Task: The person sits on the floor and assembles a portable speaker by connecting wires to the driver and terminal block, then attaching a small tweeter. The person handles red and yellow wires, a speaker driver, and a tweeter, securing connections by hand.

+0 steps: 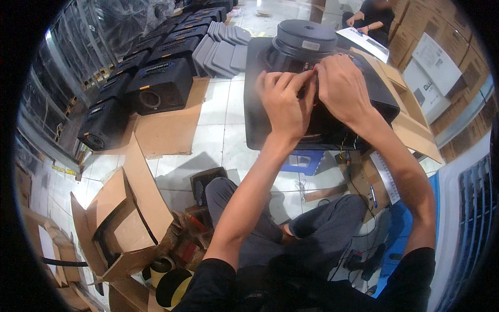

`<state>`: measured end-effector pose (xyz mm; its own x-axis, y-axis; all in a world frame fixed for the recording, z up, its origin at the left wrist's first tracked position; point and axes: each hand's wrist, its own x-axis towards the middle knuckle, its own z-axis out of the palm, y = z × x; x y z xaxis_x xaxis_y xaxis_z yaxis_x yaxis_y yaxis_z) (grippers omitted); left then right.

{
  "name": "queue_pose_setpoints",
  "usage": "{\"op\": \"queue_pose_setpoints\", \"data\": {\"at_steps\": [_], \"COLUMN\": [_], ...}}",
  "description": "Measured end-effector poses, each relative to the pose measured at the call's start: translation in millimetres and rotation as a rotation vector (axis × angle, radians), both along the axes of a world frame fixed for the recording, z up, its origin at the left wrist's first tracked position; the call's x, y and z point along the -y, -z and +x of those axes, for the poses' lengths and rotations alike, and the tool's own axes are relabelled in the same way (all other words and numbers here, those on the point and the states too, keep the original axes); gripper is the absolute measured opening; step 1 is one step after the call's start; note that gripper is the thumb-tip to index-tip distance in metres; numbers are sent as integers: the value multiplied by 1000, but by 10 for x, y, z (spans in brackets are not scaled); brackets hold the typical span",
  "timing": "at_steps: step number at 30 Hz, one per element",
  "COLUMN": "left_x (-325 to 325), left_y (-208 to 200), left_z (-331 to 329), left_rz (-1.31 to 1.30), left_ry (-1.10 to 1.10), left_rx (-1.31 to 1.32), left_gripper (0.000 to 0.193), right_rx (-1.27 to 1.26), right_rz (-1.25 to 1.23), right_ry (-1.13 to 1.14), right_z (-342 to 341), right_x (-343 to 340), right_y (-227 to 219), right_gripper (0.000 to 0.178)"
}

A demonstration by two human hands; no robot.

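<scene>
A loudspeaker driver (306, 35) lies magnet-up on a black speaker cabinet (255, 125) in front of me. My left hand (283, 101) and my right hand (343, 86) meet at the driver's near side, fingertips almost touching. Both are closed in a pinch. A thin red wire (315, 68) shows between the fingertips, by the right thumb and forefinger. What the left fingers grip is hidden behind them. More thin wire ends (355, 139) stick out at the cabinet's near right edge. A blue plastic stool (301, 161) stands under the cabinet.
Rows of black speaker cabinets (158, 86) and grey panels (221, 54) stand far left. An open cardboard box (122, 218) sits near left. At right are a blue pen (373, 196), stacked cartons (442, 31) and white sheets. Another person (374, 21) works far right over a white sheet.
</scene>
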<state>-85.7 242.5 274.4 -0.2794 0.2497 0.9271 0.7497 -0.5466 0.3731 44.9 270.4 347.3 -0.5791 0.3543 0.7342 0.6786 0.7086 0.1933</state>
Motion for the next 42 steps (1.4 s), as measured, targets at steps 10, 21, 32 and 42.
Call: {"op": "queue_pose_setpoints", "data": {"at_steps": [10, 21, 32, 42], "left_x": [3, 7, -5, 13], "left_y": [0, -5, 18, 54], "left_z": [-1, -1, 9, -26], "left_rz": [-15, -10, 0, 18], "left_ry": [-13, -1, -15, 13], "left_rx": [2, 6, 11, -9], "left_gripper": [13, 13, 14, 18], "right_rx": [-220, 280, 452, 485], "right_rz": [-587, -100, 226, 197], "right_ry": [7, -366, -252, -253], "right_z": [70, 337, 230, 103], "right_x": [65, -332, -254, -95], "right_y": [-278, -517, -381, -586], "right_gripper": [31, 16, 13, 18]}}
